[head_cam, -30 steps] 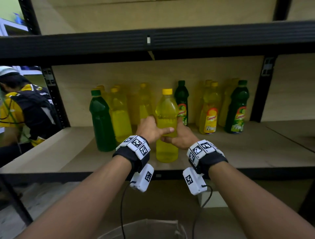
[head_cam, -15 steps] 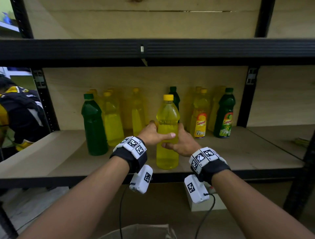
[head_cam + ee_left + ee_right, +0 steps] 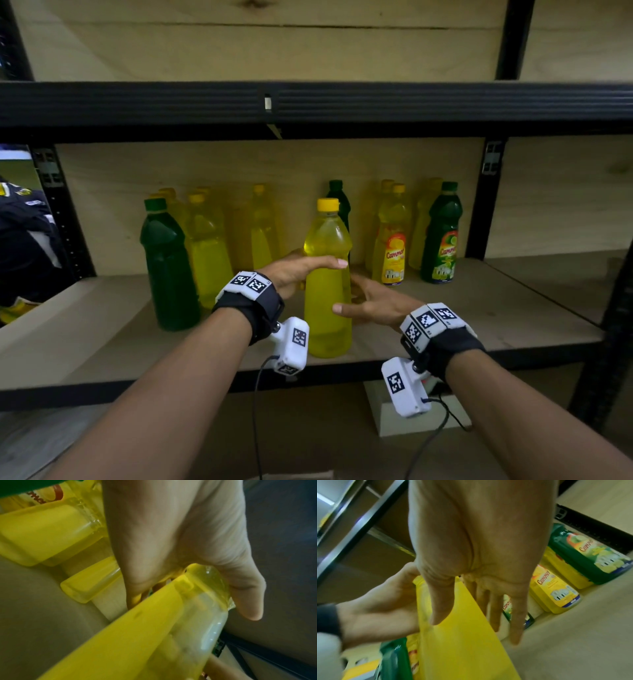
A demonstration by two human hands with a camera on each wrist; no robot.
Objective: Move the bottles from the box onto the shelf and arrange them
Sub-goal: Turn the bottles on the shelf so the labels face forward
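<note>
An unlabelled yellow bottle with a yellow cap stands upright near the front of the wooden shelf. My left hand grips its middle from the left, thumb across the front; the left wrist view shows the left hand wrapped round the yellow bottle. My right hand is just right of the bottle, fingers straight and spread, thumb tip near its side. In the right wrist view the right hand holds nothing beside the yellow bottle.
Behind stand a green bottle, several yellow bottles, a labelled yellow one and a labelled green one. The upper shelf's black beam runs overhead. A white block lies below; another person is at left.
My right hand has let go of the yellow bottle, opened and drawn back to the right. The left hand keeps its grip; the bottle still stands on the shelf.
</note>
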